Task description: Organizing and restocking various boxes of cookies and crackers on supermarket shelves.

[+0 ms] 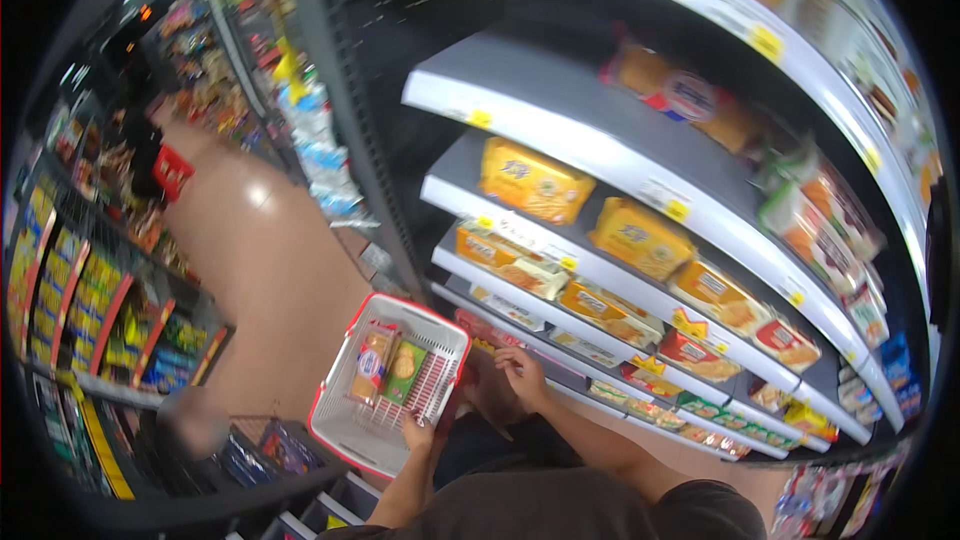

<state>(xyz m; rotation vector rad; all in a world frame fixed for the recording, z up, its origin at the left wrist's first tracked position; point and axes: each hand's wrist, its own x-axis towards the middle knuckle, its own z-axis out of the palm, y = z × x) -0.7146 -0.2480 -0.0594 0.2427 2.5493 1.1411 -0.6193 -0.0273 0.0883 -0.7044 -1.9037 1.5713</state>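
A white plastic shopping basket (337,427) with a red rim hangs in front of me, on the left of my body. My left hand (418,429) is closed on its near rim. Inside lie a clear-wrapped pack of bread or biscuits (369,367) with a red and blue label, and a green box (405,373) with a round biscuit pictured on it. My right hand (521,375) is raised beside the basket, close to the lower shelves. Its fingers are loosely bent and apart, with nothing in them.
Tiered grey shelves (525,127) with white price rails rise on the right. They hold yellow biscuit packs (536,180), boxed pastries (510,259) and a wrapped bread pack (679,94). A tan-floored aisle (255,262) runs left, where a dark figure stands near a red basket (172,172).
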